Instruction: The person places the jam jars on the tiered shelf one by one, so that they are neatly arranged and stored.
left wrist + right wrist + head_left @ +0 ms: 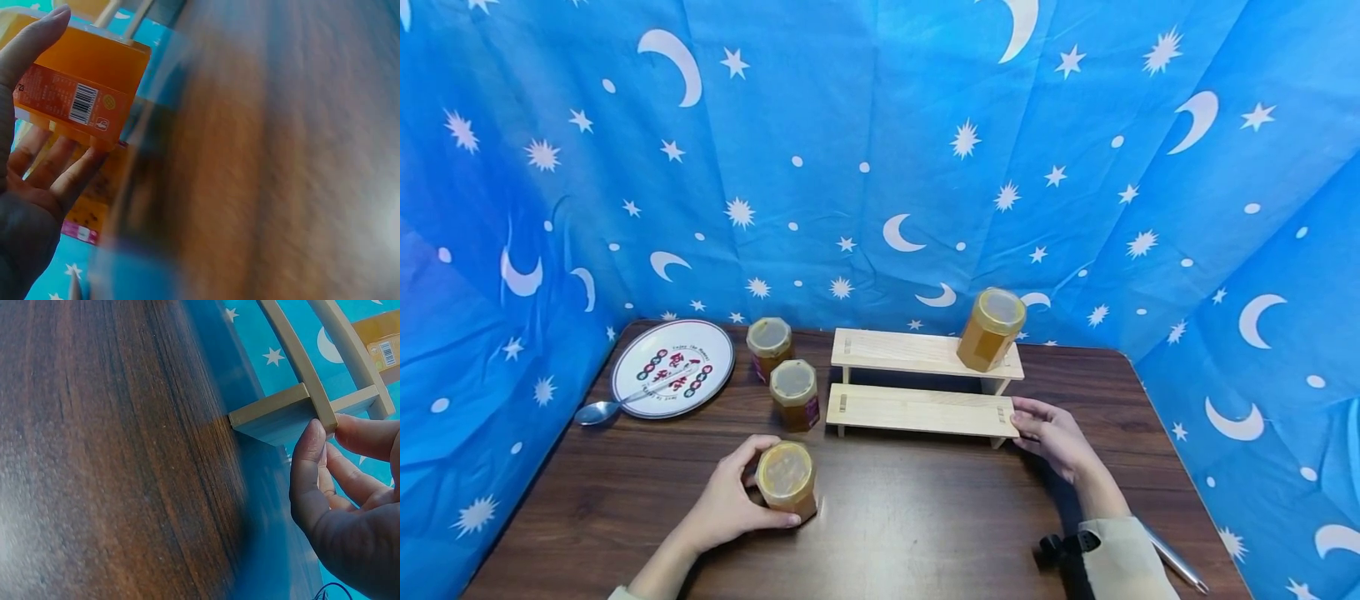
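Observation:
My left hand (735,495) grips an amber-filled jar (787,475) with a yellowish lid, thumb on the near side and fingers round the far side. In the left wrist view, the jar (87,75) shows an orange label with a barcode. My right hand (1054,439) pinches the right end of the front, lower wooden shelf (917,408) between thumb and finger; the right wrist view shows this hand (350,494) at the board's corner. Behind is a higher wooden shelf (895,351), with another amber jar (992,329) upright on its right end.
Two more amber jars, a back one (769,343) and a nearer one (794,393), stand left of the shelves. A white printed plate (651,340) with a metal spoon (598,412) across it lies at the left. A metal utensil (1176,562) partly shows beside my right sleeve.

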A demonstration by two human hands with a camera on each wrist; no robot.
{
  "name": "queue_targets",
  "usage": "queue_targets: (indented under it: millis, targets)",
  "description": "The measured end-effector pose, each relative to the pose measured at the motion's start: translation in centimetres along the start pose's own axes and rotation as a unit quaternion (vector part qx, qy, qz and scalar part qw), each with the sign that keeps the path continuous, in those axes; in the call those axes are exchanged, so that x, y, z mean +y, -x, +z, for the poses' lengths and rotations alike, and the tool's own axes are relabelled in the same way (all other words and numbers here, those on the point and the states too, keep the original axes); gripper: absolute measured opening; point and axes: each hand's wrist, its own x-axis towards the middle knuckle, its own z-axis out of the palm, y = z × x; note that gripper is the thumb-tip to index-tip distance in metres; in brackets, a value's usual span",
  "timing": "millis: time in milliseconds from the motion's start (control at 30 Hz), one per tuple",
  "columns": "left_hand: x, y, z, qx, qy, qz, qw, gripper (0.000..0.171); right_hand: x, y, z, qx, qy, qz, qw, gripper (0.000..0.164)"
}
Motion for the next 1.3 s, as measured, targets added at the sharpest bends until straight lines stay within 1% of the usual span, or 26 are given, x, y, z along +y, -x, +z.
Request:
queue_targets:
  millis: [67,133,233,333,433,500,600,733,900,1000,1133,1300]
  targets:
    - [0.8,-0.2,0.0,0.007,-0.003,0.011,0.9999,0.088,0.0,0.0,0.0,-0.001,-0.001,0.000,1.000,0.060]
    - [1.8,-0.5,0.0,0.016,-0.005,0.013,0.9998,0.088,0.0,0.0,0.0,0.000,-0.001,0.001,1.000,0.060]
    - [3.7,-0.9,0.1,0.027,-0.012,0.004,0.9996,0.087,0.0,0.0,0.0,0.001,-0.003,0.002,1.000,0.060]
    - [5.7,-1.4,0.4,0.037,-0.032,-0.009,0.9988,0.086,0.1,-0.1,0.0,0.000,-0.003,0.002,1.000,0.061]
    - [7.7,-2.0,0.9,0.048,-0.048,-0.013,0.9976,0.086,0.0,-0.1,0.0,-0.001,-0.004,0.004,1.000,0.062]
    - [8.7,-2.6,1.1,0.055,-0.047,-0.008,0.9973,0.087,-0.1,-0.1,0.0,-0.001,-0.004,0.005,1.000,0.062]
    - [9.9,-3.6,1.3,0.064,-0.039,0.007,0.9971,0.086,-0.2,-0.1,0.0,-0.001,-0.006,0.006,1.000,0.062]
    - [10.5,-5.3,1.5,0.071,-0.040,0.029,0.9962,0.087,-0.1,-0.1,0.1,-0.002,-0.009,0.007,1.000,0.063]
    - [10.8,-7.4,2.0,0.076,-0.039,0.051,0.9950,0.088,0.1,0.0,0.0,-0.003,-0.016,0.009,1.000,0.063]
    - [10.9,-8.7,2.5,0.086,-0.053,0.053,0.9934,0.087,0.1,0.1,0.0,-0.002,-0.016,0.009,1.000,0.062]
    - [11.3,-10.5,3.1,0.110,-0.073,0.053,0.9898,0.086,0.1,0.1,0.0,0.000,-0.016,0.008,1.000,0.062]
    - [11.6,-12.8,3.9,0.139,-0.083,0.059,0.9850,0.087,0.0,0.0,0.0,0.000,-0.013,0.006,1.000,0.062]
